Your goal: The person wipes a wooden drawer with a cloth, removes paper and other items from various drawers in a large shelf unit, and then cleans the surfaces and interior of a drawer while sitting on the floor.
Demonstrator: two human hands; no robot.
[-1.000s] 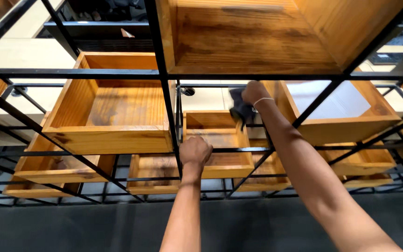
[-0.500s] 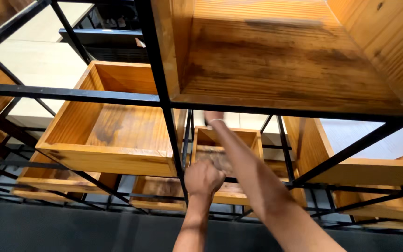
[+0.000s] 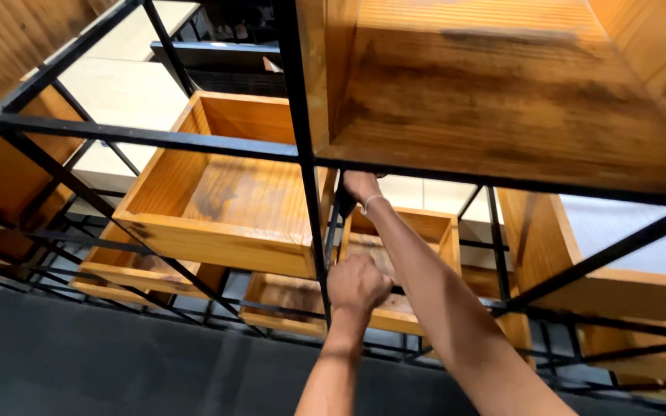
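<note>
The left hand [image 3: 358,283] is curling into a closed fist around the black metal upright [image 3: 311,223] of the shelving frame, knuckles facing the camera, gripping just below the front edge of the nearest open wooden box [image 3: 229,204]. The upright's long axis is running from 12 o'clock down to 6 o'clock, leaning slightly, and it is meeting a black crossbar [image 3: 140,137] that is crossing the view from 9 o'clock toward 3 o'clock.

The right hand [image 3: 360,186] is reaching further up, toward 12 o'clock of the left hand, wearing a thin pale bracelet [image 3: 371,202] at the wrist. Its fingers are tucking behind the frame beside the upright and closing on something dark, possibly a cloth; the fingers are partly hidden, so I cannot tell how tightly they are closing or exactly what they are holding.

The boxes are honey-coloured timber with visible grain and dark smudges on their inner faces, square-cornered and open toward the camera. A large wooden box [image 3: 502,85] is filling the area from 12 to 3 o'clock, its floor stained darker. A smaller wooden box [image 3: 433,231] is sitting behind the right forearm. The frame's bars are thin, matte, square-section metal, with diagonal braces. A dark grey floor [image 3: 117,362] is lying at 7 o'clock.
</note>
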